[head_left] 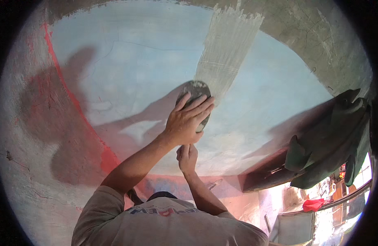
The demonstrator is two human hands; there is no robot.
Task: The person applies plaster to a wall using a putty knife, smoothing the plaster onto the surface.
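My left hand [188,115] lies over a dark oval thing [200,87] with pale smears on it. The fingers spread across it, and the palm hides much of its middle. It is against or close to a light blue painted wall [148,53], just below a grey brushed strip [228,49]. My right hand [187,158] is closed right beneath the left wrist and palm. What its fingers hold, if anything, is hidden. Both forearms reach up from my short-sleeved shirt, and a shadow of my arm falls on the wall to the left.
A red painted line [68,88] runs down the left, with bare grey wall [29,135] beyond it. On the right, dark green cloth [328,139] hangs over a ledge [258,180]. Below it are a red cloth [314,204] and a bright, cluttered opening.
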